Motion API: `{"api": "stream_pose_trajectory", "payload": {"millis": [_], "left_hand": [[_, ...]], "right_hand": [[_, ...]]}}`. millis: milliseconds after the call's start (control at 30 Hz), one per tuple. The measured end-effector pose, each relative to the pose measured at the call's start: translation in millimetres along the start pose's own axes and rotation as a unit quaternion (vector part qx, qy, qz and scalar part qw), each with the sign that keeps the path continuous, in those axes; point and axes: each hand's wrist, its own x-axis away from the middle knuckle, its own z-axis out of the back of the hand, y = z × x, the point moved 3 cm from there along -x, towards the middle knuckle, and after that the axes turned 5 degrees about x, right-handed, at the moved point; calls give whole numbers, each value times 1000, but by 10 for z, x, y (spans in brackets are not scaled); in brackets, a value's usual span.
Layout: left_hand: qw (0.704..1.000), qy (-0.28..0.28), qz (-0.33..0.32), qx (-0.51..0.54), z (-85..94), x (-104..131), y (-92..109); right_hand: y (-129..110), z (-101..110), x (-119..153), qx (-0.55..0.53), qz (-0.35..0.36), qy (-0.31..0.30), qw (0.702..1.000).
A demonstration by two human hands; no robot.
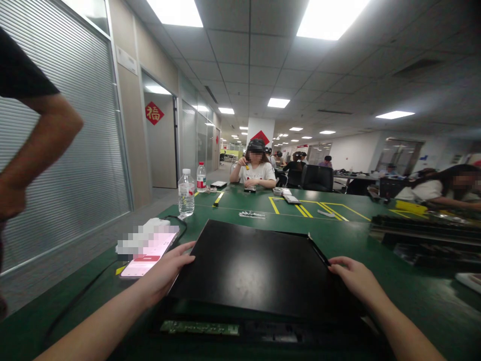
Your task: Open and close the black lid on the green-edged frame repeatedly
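A flat black display panel [248, 268] lies tilted in front of me, with a ceiling light reflected on its glossy face. My left hand [171, 268] grips its left edge, thumb on top and fingers along the side. At the right, my right hand [351, 276] pinches the side of a thin black frame [318, 249] that shows from under the panel. A green circuit board strip [201, 328] is visible in the dark part nearest me. The fingers beneath the edges are partly hidden.
Left of the panel are a phone with a lit screen [152, 253], a black cable [80, 296] and a clear water bottle [186, 193]. A red-capped bottle [201, 178] stands farther back. Dark strip-like parts [409, 230] lie at right. A person [257, 170] sits opposite; another stands at left.
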Motion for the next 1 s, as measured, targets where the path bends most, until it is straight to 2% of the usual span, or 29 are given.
{"api": "stream_pose_trajectory", "payload": {"millis": [367, 600, 733, 867, 1000], "left_hand": [[999, 32, -17, -30, -11, 37, 3], [999, 12, -51, -3, -55, 92, 85], [997, 6, -80, -5, 7, 36, 71], [992, 42, -111, -39, 120, -29, 37], [988, 64, -90, -110, 127, -24, 12]], "right_hand": [[27, -16, -5, -48, -25, -26, 998], [103, -56, -52, -92, -37, -42, 994], [99, -58, -46, -96, -43, -43, 993], [19, -29, 19, -106, -63, -54, 991], [-12, -1, 38, -99, -55, -40, 993]]}}
